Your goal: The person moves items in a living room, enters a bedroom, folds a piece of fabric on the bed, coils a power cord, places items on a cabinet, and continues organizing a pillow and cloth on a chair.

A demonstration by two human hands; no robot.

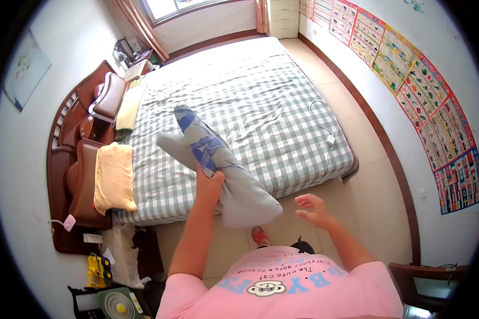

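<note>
My left hand [212, 185] is closed around a grey folded cloth with a blue print [226, 178], held up in front of me near the bed's close edge. The cloth is bunched: two folded ends point away toward the bed and a rounded end hangs to the right. Whether it is a garment or a cover, I cannot tell. To the right of the cloth and apart from it, my right hand [313, 210] holds nothing, its fingers spread and slightly curled. Behind the cloth lies the bed's green-and-white checked sheet [261, 101].
A white cable with a plug [330, 139] lies on the bed's right side. Yellow pillows [114, 178] rest by the brown headboard [64, 154]. At lower left are a yellow toy vehicle [97, 270] and a fan [120, 305]. A wooden chair [428, 272] stands at lower right.
</note>
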